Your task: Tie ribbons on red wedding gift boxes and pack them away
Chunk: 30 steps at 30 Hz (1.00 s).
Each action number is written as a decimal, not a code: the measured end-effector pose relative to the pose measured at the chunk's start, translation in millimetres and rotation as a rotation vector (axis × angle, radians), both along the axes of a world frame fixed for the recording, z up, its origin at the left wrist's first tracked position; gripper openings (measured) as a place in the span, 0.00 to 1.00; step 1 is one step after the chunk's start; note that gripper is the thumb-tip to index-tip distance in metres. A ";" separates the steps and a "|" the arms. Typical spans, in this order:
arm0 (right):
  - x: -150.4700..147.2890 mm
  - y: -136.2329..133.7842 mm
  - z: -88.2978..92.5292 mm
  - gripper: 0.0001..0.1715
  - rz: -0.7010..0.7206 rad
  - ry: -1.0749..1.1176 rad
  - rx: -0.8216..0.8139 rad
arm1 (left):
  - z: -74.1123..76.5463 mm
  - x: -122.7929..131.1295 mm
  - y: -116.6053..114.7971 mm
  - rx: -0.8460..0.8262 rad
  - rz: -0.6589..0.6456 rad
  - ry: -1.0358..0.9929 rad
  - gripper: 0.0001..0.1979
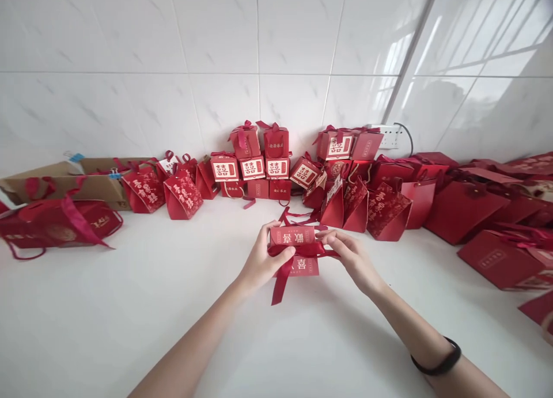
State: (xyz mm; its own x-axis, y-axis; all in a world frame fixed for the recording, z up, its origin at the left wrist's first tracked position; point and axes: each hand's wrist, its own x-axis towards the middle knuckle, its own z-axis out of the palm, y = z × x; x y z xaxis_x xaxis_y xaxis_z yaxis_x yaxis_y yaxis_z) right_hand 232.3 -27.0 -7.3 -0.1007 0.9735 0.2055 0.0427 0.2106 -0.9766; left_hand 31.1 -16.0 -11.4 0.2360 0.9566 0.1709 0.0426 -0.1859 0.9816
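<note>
At the far left of the white worktop (129,323), a red gift box (47,225) with a ribbon bow and rope handles lies before a cardboard carton (64,185), which has blue clips on its rim. Next come slant-topped boxes (184,197) with gold characters. Farther right, a stack (253,169) of small boxes stands by the tiled wall (129,35).

Nearer, at the centre, the left hand (258,262) has its grip closed on a red box (291,237), thumb pressing the dark red ribbon (307,249) across its middle. One ribbon tail hangs toward the person. The printing on the box appears upside down. The right hand (348,254) has its fingertips drawn together at the box's right edge, beside the ribbon; whether they pinch it cannot be told. A black band (438,360) circles the right forearm.

Behind, more boxes (337,146) are piled near a white socket strip (391,137). At the far right, red bags (464,205) crowd together.
</note>
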 end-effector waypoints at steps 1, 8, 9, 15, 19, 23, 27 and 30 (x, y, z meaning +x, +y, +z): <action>-0.4 -0.6 1.5 0.21 0.010 -0.035 0.016 | 0.1 0.3 0.0 -0.004 0.001 -0.001 0.29; -0.4 -1.0 3.3 0.18 0.027 -0.107 0.062 | -0.2 0.9 1.5 -0.001 0.028 0.027 0.30; -0.1 -0.4 2.5 0.17 0.029 -0.090 0.062 | -0.1 0.6 1.5 -0.001 0.029 0.031 0.30; -0.9 1.9 -0.1 0.19 0.099 0.034 -0.049 | 0.4 -1.9 2.2 -0.030 -0.012 0.019 0.29; 3.4 2.2 -1.2 0.21 0.071 0.042 -0.017 | 0.6 -2.5 2.6 -0.029 -0.045 -0.005 0.28; 8.3 0.2 -4.8 0.51 0.202 -0.190 0.257 | 1.3 -3.4 1.3 -0.019 -0.037 0.015 0.30; 6.7 -1.6 -7.4 0.60 0.208 -0.482 0.398 | -0.6 -6.6 5.2 0.021 -0.089 0.007 0.32; 6.3 0.7 -7.0 0.54 0.148 -0.410 0.312 | -6.2 -9.6 13.1 -0.039 -0.164 -0.083 0.34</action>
State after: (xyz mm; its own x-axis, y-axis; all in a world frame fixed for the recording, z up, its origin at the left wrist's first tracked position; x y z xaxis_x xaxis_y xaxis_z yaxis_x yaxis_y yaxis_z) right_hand 238.7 -26.3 -14.3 -0.3647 0.8418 0.3979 0.3558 0.5209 -0.7759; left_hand 21.6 -2.9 -17.5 0.3759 0.9128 0.1596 -0.0669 -0.1450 0.9872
